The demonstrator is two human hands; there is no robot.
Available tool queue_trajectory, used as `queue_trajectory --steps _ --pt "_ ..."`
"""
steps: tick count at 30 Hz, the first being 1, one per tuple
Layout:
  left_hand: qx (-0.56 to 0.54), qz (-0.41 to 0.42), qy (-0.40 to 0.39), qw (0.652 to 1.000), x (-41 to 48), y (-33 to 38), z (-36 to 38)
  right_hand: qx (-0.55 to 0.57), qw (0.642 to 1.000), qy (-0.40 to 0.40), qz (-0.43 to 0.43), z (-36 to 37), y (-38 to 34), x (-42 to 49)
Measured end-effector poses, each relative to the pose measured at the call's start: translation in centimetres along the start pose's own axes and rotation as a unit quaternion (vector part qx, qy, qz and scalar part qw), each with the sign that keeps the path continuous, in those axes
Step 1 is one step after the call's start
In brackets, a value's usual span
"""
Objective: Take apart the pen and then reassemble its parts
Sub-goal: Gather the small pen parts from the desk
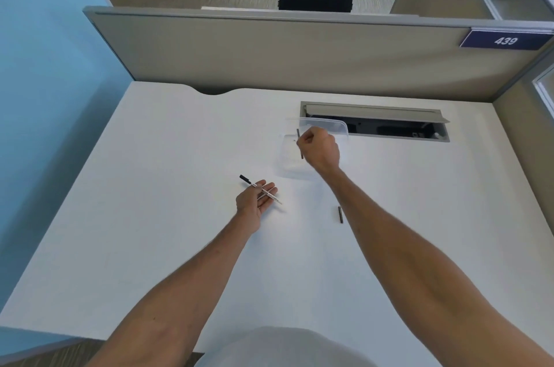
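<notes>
Bare forearms — no sleeves — light grey top [284,345].

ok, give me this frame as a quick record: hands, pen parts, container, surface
left hand: palm up, fingers loosely open, pen body lying across them
pen body: white with a black end, tip pointing right
right hand: closed on a thin dark part, held over the container
container: clear plastic, beside the cable hatch
loose part: short dark piece lying on the desk, apart from both hands
desk: white
state: pen disassembled, not yet rejoined
</notes>
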State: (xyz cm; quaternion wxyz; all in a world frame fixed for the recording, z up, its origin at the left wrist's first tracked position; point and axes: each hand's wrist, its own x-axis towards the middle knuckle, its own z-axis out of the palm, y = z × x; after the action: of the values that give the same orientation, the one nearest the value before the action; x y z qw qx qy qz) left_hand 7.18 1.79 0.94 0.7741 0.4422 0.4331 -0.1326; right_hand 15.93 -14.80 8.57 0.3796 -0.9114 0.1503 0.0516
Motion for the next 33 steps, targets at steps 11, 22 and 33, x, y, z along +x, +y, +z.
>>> queue_trajectory --steps 11,22,33 --pt "0.01 -0.006 -0.01 1.0 2.2 1.2 1.0 0.018 0.998 -0.015 0.063 1.4 -0.7 5.1" --pt "0.019 -0.01 -0.009 1.0 1.6 0.4 1.2 0.047 0.998 0.045 0.023 0.9 1.5 3.3" --pt "0.032 -0.001 -0.019 0.999 -1.2 -2.1 1.9 0.081 0.992 0.099 0.008 -1.6 7.1 -3.2"
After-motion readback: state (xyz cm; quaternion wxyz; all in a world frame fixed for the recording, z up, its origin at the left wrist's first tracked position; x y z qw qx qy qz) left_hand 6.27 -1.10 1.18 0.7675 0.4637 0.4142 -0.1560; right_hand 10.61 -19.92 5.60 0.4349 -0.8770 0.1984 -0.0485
